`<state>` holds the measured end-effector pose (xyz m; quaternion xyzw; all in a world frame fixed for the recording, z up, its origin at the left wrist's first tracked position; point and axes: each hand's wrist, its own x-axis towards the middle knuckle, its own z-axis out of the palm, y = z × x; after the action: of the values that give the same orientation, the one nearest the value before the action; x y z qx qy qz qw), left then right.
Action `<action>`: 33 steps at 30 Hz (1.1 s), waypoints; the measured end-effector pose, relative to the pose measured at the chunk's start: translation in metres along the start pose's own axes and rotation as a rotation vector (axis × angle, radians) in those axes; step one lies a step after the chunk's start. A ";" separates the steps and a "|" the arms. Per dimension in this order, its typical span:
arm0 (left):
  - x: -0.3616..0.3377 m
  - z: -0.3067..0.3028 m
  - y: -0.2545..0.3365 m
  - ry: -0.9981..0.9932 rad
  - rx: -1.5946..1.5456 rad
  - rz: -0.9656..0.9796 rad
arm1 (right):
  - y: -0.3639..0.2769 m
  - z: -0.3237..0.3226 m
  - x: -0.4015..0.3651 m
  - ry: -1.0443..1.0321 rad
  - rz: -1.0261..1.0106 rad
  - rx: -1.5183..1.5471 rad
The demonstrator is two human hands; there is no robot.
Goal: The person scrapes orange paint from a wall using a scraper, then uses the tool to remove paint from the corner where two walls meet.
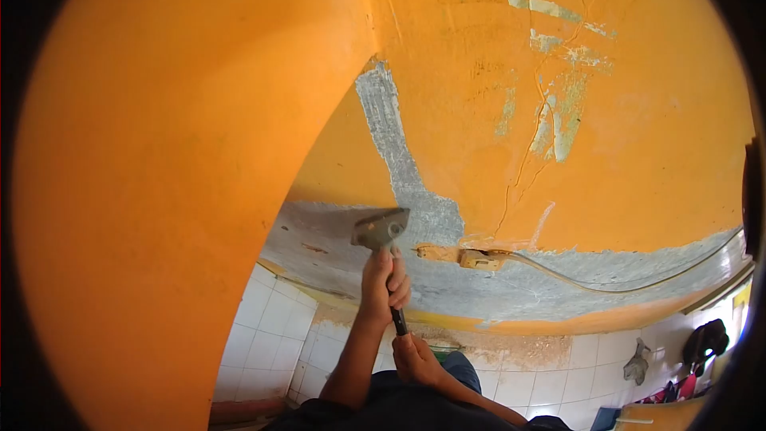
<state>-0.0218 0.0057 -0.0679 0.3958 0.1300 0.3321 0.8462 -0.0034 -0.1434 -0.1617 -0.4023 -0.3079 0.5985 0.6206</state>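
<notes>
Both my hands grip a paint scraper (375,229) with a broad head, a round knob and a long dark handle. My left hand (385,281) is wrapped round the handle just below the head, thumb along it. Lower down, near my body, my right hand (416,359) is closed round the handle's end. The scraper's head overlaps the bare grey band on the orange wall (455,152), close to the paint's lower edge. A stripped grey strip (383,108) runs up the wall above it.
A socket box (480,259) sits on the wall to the right, with a cable (590,287) trailing from it. Cracked, peeling paint (550,124) shows higher up. An orange wall edge (199,152) juts close on the left. White tiles (267,315) and hanging items (705,345) are below.
</notes>
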 end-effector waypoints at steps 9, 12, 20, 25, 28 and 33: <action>0.003 -0.012 -0.002 -0.052 -0.153 -0.046 | -0.001 0.001 0.000 0.051 0.115 0.006; 0.004 -0.014 -0.001 -0.154 -0.251 -0.047 | -0.011 0.003 -0.002 0.001 0.127 0.066; 0.016 -0.019 -0.008 -0.085 -0.323 -0.144 | 0.010 -0.010 0.019 0.078 0.019 -0.081; 0.014 -0.018 -0.007 -0.016 -0.235 -0.154 | 0.010 -0.005 0.014 0.095 0.015 -0.102; 0.012 -0.008 -0.002 -0.012 -0.232 -0.145 | 0.004 -0.003 0.008 0.147 0.088 -0.071; 0.007 -0.001 -0.003 0.147 -0.017 -0.179 | 0.015 -0.002 0.012 0.075 0.042 -0.024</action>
<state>-0.0158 0.0096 -0.0706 0.3501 0.2238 0.2845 0.8639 -0.0078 -0.1321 -0.1770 -0.4385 -0.2831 0.5920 0.6142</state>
